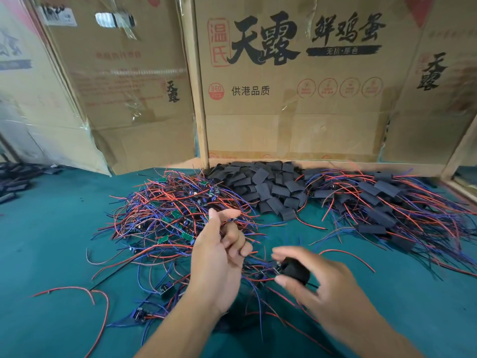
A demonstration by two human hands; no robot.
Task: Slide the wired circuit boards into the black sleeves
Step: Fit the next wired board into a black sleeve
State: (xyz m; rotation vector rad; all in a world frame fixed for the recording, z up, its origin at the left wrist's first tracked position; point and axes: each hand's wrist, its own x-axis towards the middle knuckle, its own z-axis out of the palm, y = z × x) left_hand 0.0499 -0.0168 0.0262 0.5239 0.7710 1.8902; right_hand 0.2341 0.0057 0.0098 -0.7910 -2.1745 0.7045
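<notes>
A tangled heap of small green circuit boards with red and blue wires (170, 215) lies on the green table, left of centre. Behind it sits a pile of flat black sleeves (260, 184). My right hand (322, 285) pinches one black sleeve (294, 271) between thumb and fingers, with wires trailing out of its left end. My left hand (219, 257) hovers over the near edge of the wire heap, palm turned up, forefinger and thumb stretched out, the other fingers curled. Whether the left hand holds a wire is unclear because of blur.
A second heap of sleeved boards with wires (387, 213) lies at the right. Cardboard box walls (296, 112) stand along the back of the green table (51, 254). More black sleeves (15, 177) lie at the far left edge.
</notes>
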